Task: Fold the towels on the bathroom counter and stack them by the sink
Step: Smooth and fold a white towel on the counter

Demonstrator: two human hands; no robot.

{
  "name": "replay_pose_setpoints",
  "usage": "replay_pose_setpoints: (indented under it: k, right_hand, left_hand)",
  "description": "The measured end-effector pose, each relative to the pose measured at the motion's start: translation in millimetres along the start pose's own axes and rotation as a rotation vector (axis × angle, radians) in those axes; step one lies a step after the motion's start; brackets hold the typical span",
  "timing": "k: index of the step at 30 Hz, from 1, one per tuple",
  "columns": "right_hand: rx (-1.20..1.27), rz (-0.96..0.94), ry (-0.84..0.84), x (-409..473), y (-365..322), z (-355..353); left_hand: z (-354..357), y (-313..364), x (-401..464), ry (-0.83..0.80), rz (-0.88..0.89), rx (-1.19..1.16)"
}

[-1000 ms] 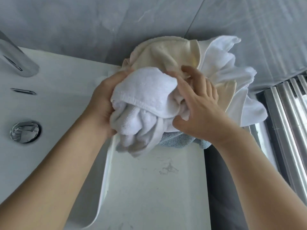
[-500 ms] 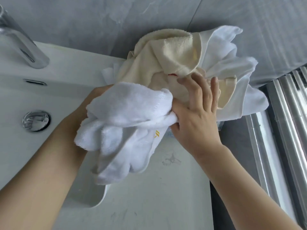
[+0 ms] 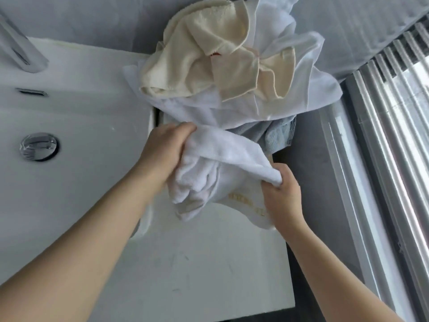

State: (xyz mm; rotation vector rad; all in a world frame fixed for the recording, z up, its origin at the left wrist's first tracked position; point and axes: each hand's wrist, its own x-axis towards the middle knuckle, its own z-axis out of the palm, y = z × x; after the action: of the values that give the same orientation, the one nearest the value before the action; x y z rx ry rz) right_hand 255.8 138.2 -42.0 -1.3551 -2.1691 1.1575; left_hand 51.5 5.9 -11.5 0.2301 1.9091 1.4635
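Gripping a bunched white towel (image 3: 220,166) just right of the sink (image 3: 76,126), the left hand (image 3: 162,152) and right hand (image 3: 282,194) clutch soft, light, floppy terry (best taken by its hemmed corners, likely).

Both forearms are bare up to the frame's edge, with no sleeves showing. The left hand (image 3: 162,149) and right hand (image 3: 282,196) wear nothing.

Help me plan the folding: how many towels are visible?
4, maybe more hidden: white towel in both hands; cream towel, large white towel and blue towel piled behind.
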Motion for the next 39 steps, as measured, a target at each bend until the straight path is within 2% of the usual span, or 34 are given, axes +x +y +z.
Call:
replay_pose_setpoints:
  k: [1,2,5,6,8,11,14,16,21,24,27,30,32,37,39]
  right_hand:
    - [0.081,0.097,0.032,4.0,8.4,-0.5]
    - [0.117,0.144,0.015,5.7,13.1,0.7]
    - [0.306,0.261,-0.183,10.8,31.8,12.4]
    - [0.294,0.261,-0.226,11.2,38.7,19.1]
    - [0.196,0.173,-0.287,11.2,50.8,37.9]
    - [-0.017,0.126,-0.37,11.9,75.4,66.0]
    - [-0.207,0.128,-0.361,8.7,86.4,76.0]
    - [-0.203,0.032,-0.224,6.6,74.5,67.2]
    - [-0.276,-0.532,0.093,14.6,0.8,26.1]
    - [-0.312,-0.717,0.173,26.0,-49.9,9.5]
    - [-0.384,-0.825,0.196,39.2,-94.7,2.2]
    - [-0.419,-0.836,0.182,58.3,-131.7,0.5]
    - [-0.477,-0.765,0.14,77.2,-149.1,3.0]
    - [-0.685,-0.556,-0.11,138.7,-164.4,26.6]
    - [-0.731,-0.539,-0.136,160.4,-164.2,38.5]
  left_hand:
    - [12.5,-3.9,-3.2,0.134,0.091,0.196]
    - [24.2,-9.5,-7.7,0.2,0.162,0.297]
    - [51.7,-34.8,-12.1,0.341,0.444,0.551]
    - [57.9,-47.8,-8.8,0.35,0.549,0.651]
    - [67.3,-75.9,-2.0,0.253,0.604,0.899]
    - [69.8,-129.2,4.9,-0.071,0.379,1.231]
    - [68.5,-153.6,6.5,-0.153,0.259,1.194]
    - [69.2,-142.8,7.0,-0.126,0.269,1.124]
    - [46.3,-76.1,2.4,0.228,0.601,0.77]
    - [29.4,-36.0,6.0,0.378,0.699,0.681]
    - [18.2,-1.9,18.8,0.424,0.727,0.61]
    - [9.6,25.4,38.6,0.436,0.728,0.604]
    - [6.5,39.9,54.0,0.439,0.707,0.614]
    - [4.7,58.8,104.0,0.323,0.504,0.696]
    - [2.5,57.5,120.0,0.375,0.406,0.786]
